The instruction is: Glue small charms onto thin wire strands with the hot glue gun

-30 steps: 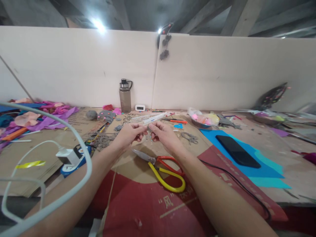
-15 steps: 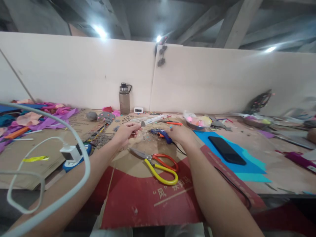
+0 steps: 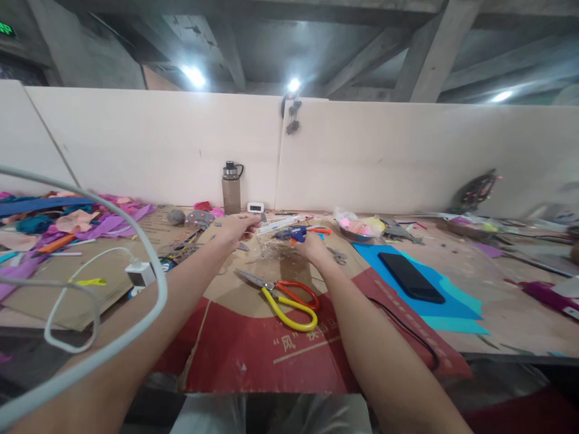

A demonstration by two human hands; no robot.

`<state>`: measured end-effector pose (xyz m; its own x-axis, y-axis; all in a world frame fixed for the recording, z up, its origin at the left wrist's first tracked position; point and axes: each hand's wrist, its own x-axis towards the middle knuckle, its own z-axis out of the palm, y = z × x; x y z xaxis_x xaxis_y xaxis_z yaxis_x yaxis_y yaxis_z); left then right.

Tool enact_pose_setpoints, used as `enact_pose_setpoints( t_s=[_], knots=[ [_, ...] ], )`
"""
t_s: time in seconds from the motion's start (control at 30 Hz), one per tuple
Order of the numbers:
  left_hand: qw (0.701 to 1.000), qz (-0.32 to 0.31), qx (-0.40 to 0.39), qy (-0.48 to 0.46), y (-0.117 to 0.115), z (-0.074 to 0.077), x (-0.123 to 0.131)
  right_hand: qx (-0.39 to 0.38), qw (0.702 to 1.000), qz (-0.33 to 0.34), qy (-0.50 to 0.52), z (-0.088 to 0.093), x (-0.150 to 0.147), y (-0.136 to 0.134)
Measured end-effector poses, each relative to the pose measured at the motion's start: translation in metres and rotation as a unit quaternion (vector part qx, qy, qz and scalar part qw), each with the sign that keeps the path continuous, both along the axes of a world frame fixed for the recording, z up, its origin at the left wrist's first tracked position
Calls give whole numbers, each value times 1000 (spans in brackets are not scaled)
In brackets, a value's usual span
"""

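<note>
My left hand (image 3: 239, 229) is closed, pinching a small grey scrap (image 3: 263, 217) that looks like felt between thumb and fingertips. My right hand (image 3: 313, 246) wraps round the handle of a blue glue gun (image 3: 297, 233) with an orange trigger. The gun's nozzle points left, toward the left hand, over a messy patch of the cardboard (image 3: 253, 355). Nearer to me, scissors (image 3: 271, 286) with one red and one yellow handle lie partly open, blades to the left.
Behind stand a grey bottle (image 3: 231, 194) and a small white clock (image 3: 256, 207). At right, a black phone (image 3: 411, 277) rests on blue sheets (image 3: 452, 310). Colourful cloth scraps (image 3: 104, 226) pile at left. A white cable (image 3: 156, 301) loops across the left foreground, near a white charger plug (image 3: 140, 273).
My right hand has moved left onto the glue gun's handle and closed round it, lifting the gun. My left hand still pinches the grey scrap. The view has tilted slightly upward.
</note>
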<state>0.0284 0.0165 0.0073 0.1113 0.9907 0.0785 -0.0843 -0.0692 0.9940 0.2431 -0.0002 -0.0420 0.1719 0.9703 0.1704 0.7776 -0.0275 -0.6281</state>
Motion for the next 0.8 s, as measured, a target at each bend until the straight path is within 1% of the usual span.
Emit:
enact_pose_setpoints(
  t_s=[0.1, 0.2, 0.27, 0.33, 0.37, 0.4, 0.5, 0.63, 0.7, 0.8],
  knots=[
    [999, 23, -20, -34, 1, -10, -1, 50, 991, -8, 121, 9, -6, -1],
    [998, 31, -29, -56, 5, -22, -4, 68, 976, 10, 209, 12, -18, -5],
    [997, 33, -26, -62, 8, -29, -7, 88, 953, 44, 287, 11, -26, -10],
    [997, 40, -21, -60, 11, -34, -9, 109, 918, 88, 370, 9, -31, -16],
    [997, 44, -18, -58, 12, -36, -10, 117, 904, 109, 396, 8, -33, -19],
    [997, 46, -14, -58, 13, -38, -11, 121, 898, 127, 404, 8, -34, -21],
    [997, 41, 0, -60, 15, -40, -14, 122, 904, 161, 378, 8, -34, -28],
    [997, 45, 6, -56, 14, -40, -17, 119, 903, 194, 365, 12, -34, -36],
    [997, 48, 10, -56, 12, -38, -17, 118, 911, 199, 342, 16, -36, -40],
    [997, 47, 18, -57, 8, -34, -16, 113, 935, 184, 283, 21, -39, -46]
  ],
)
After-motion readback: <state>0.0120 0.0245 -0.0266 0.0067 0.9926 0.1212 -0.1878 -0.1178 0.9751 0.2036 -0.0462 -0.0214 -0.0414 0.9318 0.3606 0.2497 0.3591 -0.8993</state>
